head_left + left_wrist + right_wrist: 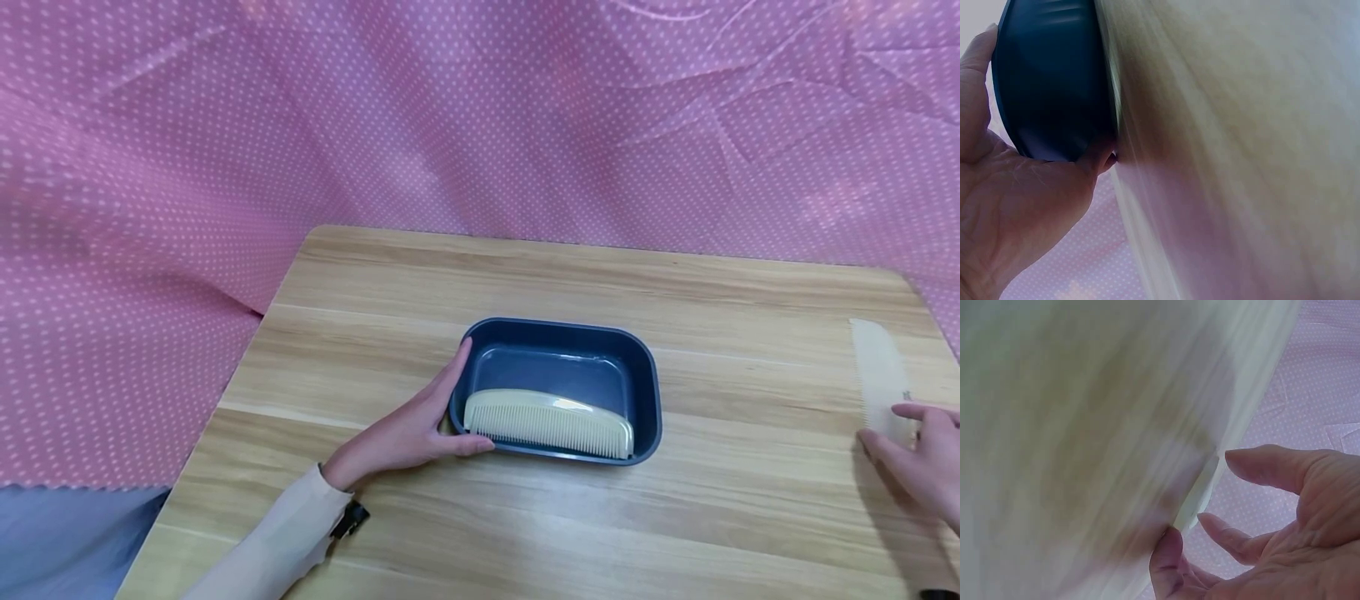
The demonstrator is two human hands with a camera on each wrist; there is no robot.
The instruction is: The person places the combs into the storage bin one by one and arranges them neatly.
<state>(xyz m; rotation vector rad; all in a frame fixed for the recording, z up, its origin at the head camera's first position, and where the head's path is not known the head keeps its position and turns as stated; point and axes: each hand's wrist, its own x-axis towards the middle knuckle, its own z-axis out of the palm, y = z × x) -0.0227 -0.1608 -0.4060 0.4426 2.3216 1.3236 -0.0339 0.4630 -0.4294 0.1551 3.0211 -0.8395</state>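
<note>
A dark blue rectangular dish (652, 392) stands on the wooden table. Inside, along its near wall, lies a cream comb (551, 417), teeth toward me. My left hand (412, 425) grips the dish's left end, thumb at the near side and fingers along the left wall; the left wrist view shows this hand (1029, 181) against the dish's outer wall (1054, 81). At the right, a second pale comb (877, 367) lies on the table. My right hand (926, 458) is at its near end, fingers spread around it; in the right wrist view one fingertip (1166, 544) touches the comb (1197, 494).
The light wooden tabletop (360, 333) has rounded far corners. Pink cloth with white dots (480, 125) hangs behind it and along the left. Some bluish fabric (60, 542) shows at the lower left, beyond the table's edge.
</note>
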